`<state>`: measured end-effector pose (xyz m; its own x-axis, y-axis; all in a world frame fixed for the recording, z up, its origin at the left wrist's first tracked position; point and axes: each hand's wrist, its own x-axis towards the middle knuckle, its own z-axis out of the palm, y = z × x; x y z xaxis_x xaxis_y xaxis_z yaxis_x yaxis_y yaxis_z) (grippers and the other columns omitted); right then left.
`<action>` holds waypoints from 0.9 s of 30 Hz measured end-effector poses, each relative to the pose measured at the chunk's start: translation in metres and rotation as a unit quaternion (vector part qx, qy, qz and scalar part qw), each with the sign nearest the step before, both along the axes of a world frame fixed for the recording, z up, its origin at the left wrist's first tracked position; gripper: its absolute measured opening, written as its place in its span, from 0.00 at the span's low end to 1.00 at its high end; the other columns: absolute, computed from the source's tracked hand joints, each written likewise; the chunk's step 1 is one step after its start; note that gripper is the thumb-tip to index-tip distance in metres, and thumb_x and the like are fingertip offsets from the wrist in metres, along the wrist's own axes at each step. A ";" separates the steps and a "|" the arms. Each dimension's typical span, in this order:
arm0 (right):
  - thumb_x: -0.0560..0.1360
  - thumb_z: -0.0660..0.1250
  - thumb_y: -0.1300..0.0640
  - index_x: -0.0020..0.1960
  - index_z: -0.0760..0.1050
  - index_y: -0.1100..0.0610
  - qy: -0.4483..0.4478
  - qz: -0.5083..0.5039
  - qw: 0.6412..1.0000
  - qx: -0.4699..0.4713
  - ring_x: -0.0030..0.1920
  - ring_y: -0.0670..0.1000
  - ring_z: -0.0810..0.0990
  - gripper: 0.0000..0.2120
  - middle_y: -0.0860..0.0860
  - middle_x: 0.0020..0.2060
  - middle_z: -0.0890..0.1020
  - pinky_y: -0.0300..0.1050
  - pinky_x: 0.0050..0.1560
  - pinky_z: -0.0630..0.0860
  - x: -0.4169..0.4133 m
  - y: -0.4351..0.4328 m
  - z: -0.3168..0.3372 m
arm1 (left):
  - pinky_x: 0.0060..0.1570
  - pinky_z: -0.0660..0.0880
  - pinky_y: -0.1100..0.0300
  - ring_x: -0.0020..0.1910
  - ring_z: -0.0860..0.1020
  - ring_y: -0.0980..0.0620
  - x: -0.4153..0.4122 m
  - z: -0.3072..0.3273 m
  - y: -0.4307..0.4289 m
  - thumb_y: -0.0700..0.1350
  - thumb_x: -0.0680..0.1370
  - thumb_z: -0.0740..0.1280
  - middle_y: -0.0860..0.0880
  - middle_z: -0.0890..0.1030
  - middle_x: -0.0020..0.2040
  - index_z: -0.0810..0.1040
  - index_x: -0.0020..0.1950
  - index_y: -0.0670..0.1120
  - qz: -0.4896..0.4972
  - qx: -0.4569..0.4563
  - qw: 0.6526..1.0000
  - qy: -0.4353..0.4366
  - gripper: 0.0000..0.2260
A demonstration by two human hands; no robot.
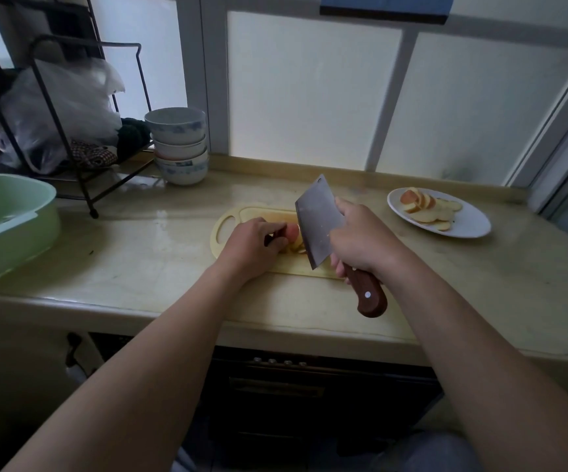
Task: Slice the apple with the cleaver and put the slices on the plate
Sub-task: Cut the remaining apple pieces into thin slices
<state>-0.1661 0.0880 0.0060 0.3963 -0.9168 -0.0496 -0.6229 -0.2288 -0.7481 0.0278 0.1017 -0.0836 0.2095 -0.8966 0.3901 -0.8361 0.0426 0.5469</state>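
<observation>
A reddish piece of apple lies on the pale yellow cutting board in the middle of the counter. My left hand holds it down with curled fingers. Right beside those fingers stands the cleaver, blade edge down on the board against the apple. My right hand grips the cleaver's brown wooden handle. A few cut slices lie under the blade, partly hidden. To the right, a white plate carries several apple slices.
A stack of white bowls stands at the back of the counter, left of the board. A green basin sits at the far left, with a black wire rack holding plastic bags behind it. The counter's front edge runs below my forearms.
</observation>
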 end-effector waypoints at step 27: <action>0.76 0.55 0.70 0.85 0.49 0.43 0.013 0.015 1.000 0.010 0.25 0.49 0.81 0.44 0.58 0.32 0.85 0.40 0.26 0.76 -0.002 0.009 0.003 | 0.49 0.74 0.54 0.48 0.76 0.48 0.003 0.000 -0.001 0.49 0.81 0.67 0.48 0.80 0.51 0.81 0.65 0.52 -0.010 0.017 1.000 -0.012 0.13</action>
<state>-0.1682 0.0971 0.0095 0.4221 -0.9031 -0.0787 -0.6359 -0.2331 -0.7357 0.0306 0.1004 -0.0836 0.1816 -0.9138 0.3634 -0.8481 0.0415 0.5283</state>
